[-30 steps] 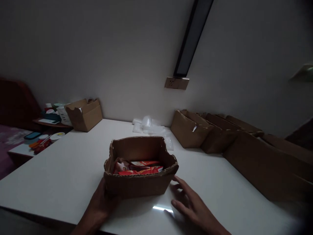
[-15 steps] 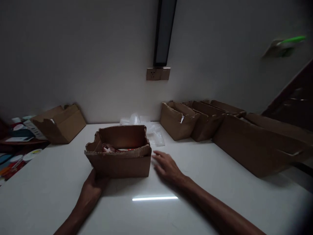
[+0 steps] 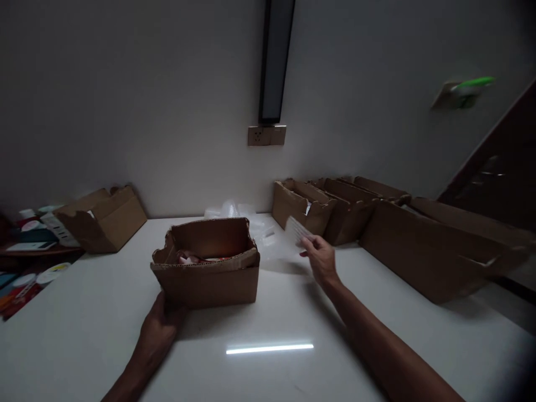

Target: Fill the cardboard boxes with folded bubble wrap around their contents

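The right hand (image 3: pixel 321 259) pinches a clear plastic piece (image 3: pixel 295 230) above the surface (image 3: pixel 201 374), right of the cardboard box (image 3: pixel 209 283), at whose lower left corner the left hand (image 3: pixel 157 330) rests, grip indiscernible.

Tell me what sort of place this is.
Likely a room in a home, possibly a small office: there's a door at right, a wall socket, and open boxes on a white table.
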Motion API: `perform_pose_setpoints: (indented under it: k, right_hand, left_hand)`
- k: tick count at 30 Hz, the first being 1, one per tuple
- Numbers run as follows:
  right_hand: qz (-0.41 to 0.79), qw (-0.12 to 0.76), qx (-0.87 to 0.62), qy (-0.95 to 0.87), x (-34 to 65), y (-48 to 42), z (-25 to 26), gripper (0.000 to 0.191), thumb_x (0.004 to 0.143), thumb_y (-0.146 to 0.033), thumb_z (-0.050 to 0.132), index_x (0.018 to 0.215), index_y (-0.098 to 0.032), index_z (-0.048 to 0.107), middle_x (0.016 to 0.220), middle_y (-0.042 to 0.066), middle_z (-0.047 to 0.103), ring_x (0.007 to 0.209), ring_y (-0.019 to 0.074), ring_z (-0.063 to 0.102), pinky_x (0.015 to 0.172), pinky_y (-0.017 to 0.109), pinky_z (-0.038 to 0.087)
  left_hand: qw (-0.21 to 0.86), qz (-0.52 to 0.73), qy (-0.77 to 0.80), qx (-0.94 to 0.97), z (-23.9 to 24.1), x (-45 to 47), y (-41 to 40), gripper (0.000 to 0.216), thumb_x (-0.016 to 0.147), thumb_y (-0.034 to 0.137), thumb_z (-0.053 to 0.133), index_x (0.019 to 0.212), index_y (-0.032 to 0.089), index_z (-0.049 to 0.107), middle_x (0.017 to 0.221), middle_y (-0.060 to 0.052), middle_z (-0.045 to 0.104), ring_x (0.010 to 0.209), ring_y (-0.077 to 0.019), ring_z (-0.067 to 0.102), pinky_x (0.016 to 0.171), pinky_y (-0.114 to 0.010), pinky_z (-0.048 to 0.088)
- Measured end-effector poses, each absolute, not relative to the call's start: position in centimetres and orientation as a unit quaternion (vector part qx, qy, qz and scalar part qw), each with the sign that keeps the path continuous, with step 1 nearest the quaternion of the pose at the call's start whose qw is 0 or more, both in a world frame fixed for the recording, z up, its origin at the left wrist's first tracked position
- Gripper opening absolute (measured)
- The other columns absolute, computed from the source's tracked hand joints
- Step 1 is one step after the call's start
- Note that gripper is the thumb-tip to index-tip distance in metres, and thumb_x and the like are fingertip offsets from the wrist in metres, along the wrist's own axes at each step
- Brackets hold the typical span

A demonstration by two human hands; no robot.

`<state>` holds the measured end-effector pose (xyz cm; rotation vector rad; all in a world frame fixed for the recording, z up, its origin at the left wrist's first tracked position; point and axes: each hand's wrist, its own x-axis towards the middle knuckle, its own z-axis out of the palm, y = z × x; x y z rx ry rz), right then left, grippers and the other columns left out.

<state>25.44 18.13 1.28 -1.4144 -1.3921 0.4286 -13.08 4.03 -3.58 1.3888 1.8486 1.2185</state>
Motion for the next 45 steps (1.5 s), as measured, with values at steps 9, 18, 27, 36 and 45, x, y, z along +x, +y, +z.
perform_pose_setpoints:
  k: [9,18,27,36,45]
  right_hand:
    - [0.512,0.399,-0.592,-0.478,25.9,-2.8,0.6,0.045,0.081,-0.063,0.061,0.077,-0.018,0.061,0.073,0.006,0.071,0.057,0.018,0.066,0.05,0.03,0.053]
    - [0.171,0.305,-0.544,-0.763,29.4,-8.5,0.8,0.03,0.089,-0.034,0.058,0.117,-0.026,0.066,0.117,0.009,0.07,0.105,0.0257,0.067,0.088,0.044,0.056]
    - [-0.024,0.225,-0.45,-0.864,29.0,-4.3,-2.3,0.021,0.093,-0.02,0.049,0.097,-0.022,0.069,0.101,0.009,0.073,0.09,0.0225,0.067,0.074,0.037,0.052]
    - [0.219,0.331,-0.515,-0.76,26.8,-6.5,1.5,0.024,0.098,-0.036,0.046,0.096,-0.023,0.067,0.093,0.005,0.073,0.085,0.0196,0.068,0.073,0.031,0.055]
    - [0.01,0.354,-0.404,-0.843,24.8,-8.1,-1.1,0.038,0.087,-0.011,0.058,0.123,-0.023,0.059,0.118,0.01,0.069,0.107,0.0243,0.064,0.086,0.041,0.053]
  left_hand:
    - [0.086,0.463,0.677,0.566,-3.4,-12.4,0.8,0.069,0.082,0.039,0.056,0.143,0.011,0.038,0.138,-0.02,0.051,0.129,-0.037,0.049,0.109,-0.056,0.039]
    - [0.107,0.355,0.466,0.803,-3.8,-3.4,-7.7,0.053,0.082,0.017,0.06,0.134,0.024,0.051,0.147,-0.015,0.046,0.132,-0.0327,0.047,0.103,-0.051,0.046]
    - [0.186,0.257,0.367,0.875,-3.4,2.4,-5.9,0.083,0.069,0.015,0.069,0.146,0.02,0.037,0.158,-0.018,0.032,0.145,-0.0353,0.03,0.113,-0.06,0.033]
    - [0.317,0.379,0.488,0.72,-2.4,3.7,-5.8,0.033,0.087,0.018,0.05,0.116,0.019,0.064,0.095,-0.007,0.072,0.088,-0.0202,0.066,0.081,-0.033,0.051]
    - [0.281,0.377,0.575,0.669,-3.1,3.2,-4.9,0.047,0.085,0.024,0.051,0.131,0.014,0.055,0.083,-0.003,0.063,0.076,-0.0179,0.059,0.077,-0.033,0.049]
